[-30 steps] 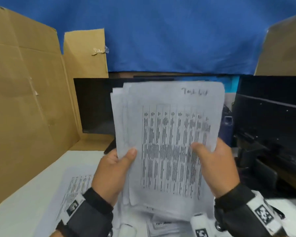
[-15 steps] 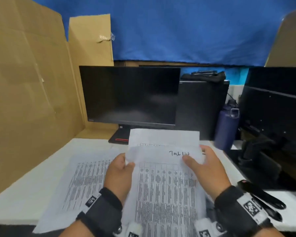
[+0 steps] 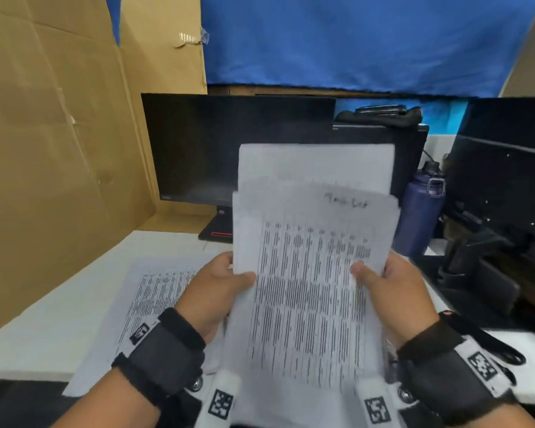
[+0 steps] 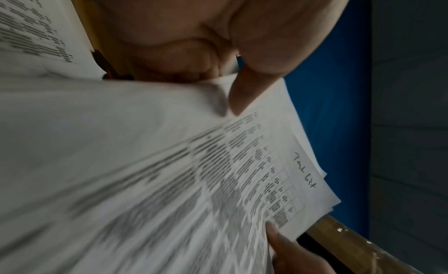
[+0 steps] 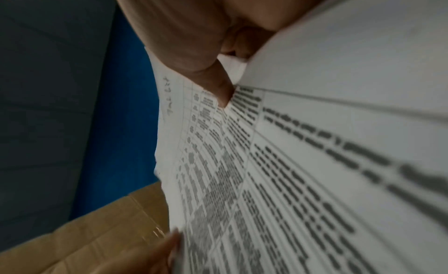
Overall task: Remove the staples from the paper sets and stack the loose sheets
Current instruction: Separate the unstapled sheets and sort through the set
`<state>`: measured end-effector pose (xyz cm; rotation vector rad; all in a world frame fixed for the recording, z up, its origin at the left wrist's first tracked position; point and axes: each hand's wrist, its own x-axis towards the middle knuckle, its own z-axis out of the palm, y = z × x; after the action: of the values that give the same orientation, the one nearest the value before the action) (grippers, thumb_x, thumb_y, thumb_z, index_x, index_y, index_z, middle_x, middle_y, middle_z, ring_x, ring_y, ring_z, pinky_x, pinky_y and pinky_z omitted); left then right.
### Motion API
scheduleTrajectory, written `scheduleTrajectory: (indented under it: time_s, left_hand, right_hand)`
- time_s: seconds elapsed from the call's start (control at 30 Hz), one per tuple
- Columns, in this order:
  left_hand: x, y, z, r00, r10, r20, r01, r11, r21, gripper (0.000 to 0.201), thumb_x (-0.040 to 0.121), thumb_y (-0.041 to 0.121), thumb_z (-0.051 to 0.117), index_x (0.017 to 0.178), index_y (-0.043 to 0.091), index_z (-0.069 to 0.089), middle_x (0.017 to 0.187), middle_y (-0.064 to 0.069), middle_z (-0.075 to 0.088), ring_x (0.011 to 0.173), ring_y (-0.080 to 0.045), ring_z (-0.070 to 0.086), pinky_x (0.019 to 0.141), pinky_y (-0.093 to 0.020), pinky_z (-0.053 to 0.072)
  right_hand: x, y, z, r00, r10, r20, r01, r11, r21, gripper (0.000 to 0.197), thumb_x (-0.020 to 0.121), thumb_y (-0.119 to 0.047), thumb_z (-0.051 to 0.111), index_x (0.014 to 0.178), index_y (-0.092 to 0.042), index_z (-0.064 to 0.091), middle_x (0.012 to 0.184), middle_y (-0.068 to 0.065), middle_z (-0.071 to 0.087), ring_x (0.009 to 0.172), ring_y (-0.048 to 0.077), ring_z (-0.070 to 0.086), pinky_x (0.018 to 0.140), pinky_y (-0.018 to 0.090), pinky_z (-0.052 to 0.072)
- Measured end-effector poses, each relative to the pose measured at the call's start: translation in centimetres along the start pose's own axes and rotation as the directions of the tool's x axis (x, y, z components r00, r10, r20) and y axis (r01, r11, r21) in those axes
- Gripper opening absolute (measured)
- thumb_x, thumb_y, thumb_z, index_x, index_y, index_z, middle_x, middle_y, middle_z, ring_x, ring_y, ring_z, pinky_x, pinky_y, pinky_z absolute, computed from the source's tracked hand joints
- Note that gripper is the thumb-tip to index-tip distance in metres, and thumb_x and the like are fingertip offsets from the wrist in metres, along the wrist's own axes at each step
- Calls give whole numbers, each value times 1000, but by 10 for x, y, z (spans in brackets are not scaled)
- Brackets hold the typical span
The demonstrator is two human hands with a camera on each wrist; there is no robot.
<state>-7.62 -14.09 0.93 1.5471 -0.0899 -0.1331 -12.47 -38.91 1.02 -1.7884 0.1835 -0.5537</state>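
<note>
I hold a bundle of printed sheets [image 3: 309,291] upright in front of me, the front page showing a table and a handwritten title at top right. My left hand [image 3: 220,282] grips its left edge, thumb on the front page. My right hand [image 3: 383,282] grips the right edge the same way. The sheets are uneven, one page sticking up behind the rest. In the left wrist view my thumb [image 4: 242,94] presses the sheets [image 4: 169,172]; in the right wrist view my thumb [image 5: 213,80] presses the printed page [image 5: 315,182]. No staple is visible.
A printed sheet [image 3: 155,291] lies on the white desk [image 3: 44,329] at the left. Behind stand a dark monitor [image 3: 238,149], a blue bottle [image 3: 420,211] and black equipment [image 3: 501,193] at the right. A black tool [image 3: 488,341] lies by my right wrist. Cardboard panels [image 3: 50,149] wall the left.
The bundle was held high a second ago, dropped down to the desk half a second ago, and is now raised upright again in both hands.
</note>
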Motion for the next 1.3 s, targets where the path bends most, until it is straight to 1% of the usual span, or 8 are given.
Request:
scheduleTrajectory:
  time_s: [0.1, 0.23, 0.33, 0.7, 0.93, 1.03, 1.17, 1.3]
  left_hand:
    - [-13, 21, 5, 986, 157, 49, -161, 982, 102, 29, 103, 9, 53, 111, 28, 73, 112, 1, 80, 105, -23, 76, 98, -52, 57]
    - [-21, 57, 13, 885, 465, -30, -460, 881, 107, 34, 105, 11, 50, 108, 37, 71, 113, 8, 78, 106, -14, 74, 91, -43, 58]
    - [-16, 61, 16, 824, 556, -109, -546, 831, 104, 35, 105, 14, 51, 109, 44, 67, 117, 13, 76, 112, -8, 70, 96, -40, 56]
    - [-3, -17, 11, 959, 255, -123, -251, 967, 53, 28, 105, 21, 55, 121, 43, 62, 116, 24, 74, 113, -2, 67, 109, -42, 50]
    - [3, -7, 12, 912, 374, -165, -391, 917, -79, 57, 101, 9, 58, 128, 57, 44, 125, 17, 70, 115, 2, 66, 92, -20, 51]
    - [10, -7, 14, 927, 365, -93, -374, 920, -116, 49, 104, 8, 50, 135, 45, 45, 122, 23, 71, 115, 5, 65, 90, -13, 52]
    - [18, -13, 14, 946, 229, -231, -270, 949, -165, 31, 107, 13, 49, 120, 35, 66, 110, 16, 78, 117, -13, 68, 95, -31, 51]
    - [14, 7, 12, 873, 384, -300, -408, 913, -21, 24, 107, 22, 52, 119, 33, 70, 112, 12, 77, 115, -12, 68, 100, -38, 51]
  right_hand:
    - [2, -40, -6, 978, -201, -46, 200, 979, -25, 22, 97, -18, 63, 102, -39, 64, 102, -25, 68, 97, -9, 63, 83, 19, 48]
    - [4, -80, -5, 903, -423, -81, 422, 906, -27, 27, 100, -18, 56, 125, -28, 59, 118, -19, 67, 109, -6, 62, 91, 19, 49]
    - [8, -86, 0, 843, -516, -153, 519, 854, -17, 29, 101, -14, 55, 129, -21, 56, 122, -17, 65, 113, -5, 61, 94, 20, 49]
    - [1, -6, 18, 968, -251, -21, 251, 968, -4, 27, 95, -10, 63, 101, -35, 54, 102, -21, 68, 92, -11, 65, 74, 13, 47]
    - [7, -6, 20, 968, -247, -45, 250, 964, 92, 35, 94, -6, 62, 110, -36, 53, 108, -13, 71, 96, -3, 67, 79, 20, 50]
    - [12, -4, 21, 981, -192, -11, 192, 973, 130, 31, 95, 2, 54, 108, -26, 56, 105, -7, 72, 95, 3, 68, 80, 27, 51]
    - [16, -3, 24, 980, -199, 7, 198, 978, 62, 21, 97, 1, 47, 95, -17, 59, 91, -10, 70, 84, 5, 66, 70, 24, 49]
    - [16, -10, 23, 950, -314, 1, 312, 945, 96, 6, 91, -11, 54, 87, -15, 53, 73, -14, 57, 67, 8, 50, 62, 29, 43]
